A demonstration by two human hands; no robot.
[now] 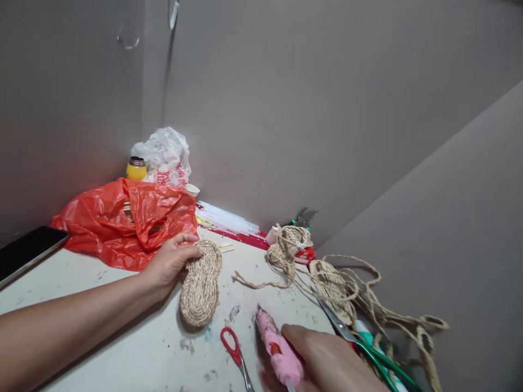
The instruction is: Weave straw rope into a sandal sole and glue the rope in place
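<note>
My left hand (169, 264) grips the upper edge of a woven straw shoe sole (201, 288), thumb on top and fingers behind it. The sole is made of braided cord coiled in rows and is tilted up a little from the table. In my right hand (322, 356) is a pink hot glue gun (278, 348), its dark nozzle pointing away from me toward the table's middle. A clear glue stick shows at its rear end. Small red-handled scissors (232, 345) lie between the sole and the glue gun.
A red plastic bag (102, 223) stands behind my left hand, near a phone (30, 253) and a yellow jar (136, 170). White glue sticks (226, 218) lie along the wall. Braided cord (288, 245) and green-handled scissors (347, 332) are at the right.
</note>
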